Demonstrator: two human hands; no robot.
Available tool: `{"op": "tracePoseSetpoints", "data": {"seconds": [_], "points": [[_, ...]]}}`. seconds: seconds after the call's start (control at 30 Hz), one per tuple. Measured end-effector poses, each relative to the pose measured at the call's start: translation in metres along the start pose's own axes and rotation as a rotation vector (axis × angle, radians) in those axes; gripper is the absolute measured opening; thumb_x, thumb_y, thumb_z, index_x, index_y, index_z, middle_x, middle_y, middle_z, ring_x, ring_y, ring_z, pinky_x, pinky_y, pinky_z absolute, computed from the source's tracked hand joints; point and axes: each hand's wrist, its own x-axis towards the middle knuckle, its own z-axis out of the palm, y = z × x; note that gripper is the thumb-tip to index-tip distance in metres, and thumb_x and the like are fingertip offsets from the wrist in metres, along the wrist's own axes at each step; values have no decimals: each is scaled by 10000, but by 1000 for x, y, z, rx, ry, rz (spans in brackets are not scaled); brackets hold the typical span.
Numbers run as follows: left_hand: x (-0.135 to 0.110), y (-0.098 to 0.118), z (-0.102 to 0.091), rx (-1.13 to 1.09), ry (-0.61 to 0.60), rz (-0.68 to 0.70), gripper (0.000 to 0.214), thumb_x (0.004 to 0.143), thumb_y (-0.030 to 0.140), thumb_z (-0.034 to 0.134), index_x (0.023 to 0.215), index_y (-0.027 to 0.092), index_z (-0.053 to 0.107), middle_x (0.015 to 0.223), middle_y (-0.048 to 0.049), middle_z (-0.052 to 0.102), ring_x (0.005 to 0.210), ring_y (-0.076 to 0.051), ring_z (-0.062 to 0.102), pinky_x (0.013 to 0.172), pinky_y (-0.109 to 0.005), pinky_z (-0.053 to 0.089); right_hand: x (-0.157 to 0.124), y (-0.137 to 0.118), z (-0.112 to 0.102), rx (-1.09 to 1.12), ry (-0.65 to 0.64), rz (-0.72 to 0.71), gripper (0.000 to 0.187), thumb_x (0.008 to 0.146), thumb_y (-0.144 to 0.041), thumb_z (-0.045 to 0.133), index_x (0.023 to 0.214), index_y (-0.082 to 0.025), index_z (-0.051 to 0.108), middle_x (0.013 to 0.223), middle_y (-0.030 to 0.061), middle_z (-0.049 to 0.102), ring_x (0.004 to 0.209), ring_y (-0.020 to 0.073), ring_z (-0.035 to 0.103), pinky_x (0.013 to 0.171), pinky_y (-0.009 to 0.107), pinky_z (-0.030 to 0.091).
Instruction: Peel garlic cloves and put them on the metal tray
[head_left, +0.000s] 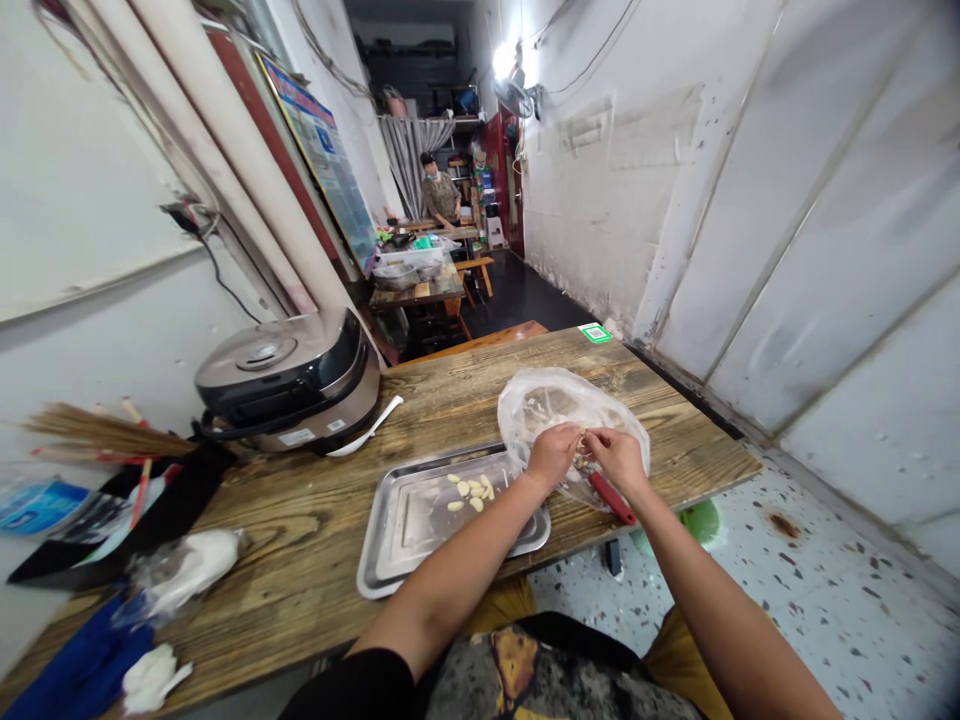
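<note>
My left hand (553, 455) and my right hand (616, 458) meet over an open clear plastic bag (525, 395), fingertips pinched together on a small garlic clove (581, 443). My fingers mostly cover the clove. Garlic skins and bits show inside the bag, blurred. A red handle (613, 498), seemingly a knife's, lies at the bag's near edge under my right hand; its blade is hidden. Left of the bag is a metal tray (397, 530) with several peeled garlic cloves (474, 490) on it. My left forearm crosses above the tray.
A rice cooker (289, 380) stands at the table's back left, beside a white spoon (367, 428). Crumpled tissue (154, 680), a plastic bag (187, 570) and a blue cloth (75, 660) lie at left. A person (441, 192) stands behind a far table.
</note>
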Motion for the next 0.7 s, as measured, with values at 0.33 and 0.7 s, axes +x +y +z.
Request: {"op": "tracePoseSetpoints", "data": {"seconds": [0.33,0.7], "points": [[-7,1,-2,71,24,103,277,875,215,398,977,116,636,1042,-136,639,1006,-190,583,907,-354,459,-4,-17,2,-128,107,66,191,705,-291,501,617,-168,618,511,22,632,461,150,592,471,216,411],[4,1,5,-951,159,-711,273,624,288,706,809,88,690,750,-72,694,677,-153,640,722,-311,528,16,33,-9,-196,42,208,323,704,-366,531,443,-179,555,345,-2,517,345,119,498,396,207,368]]}}
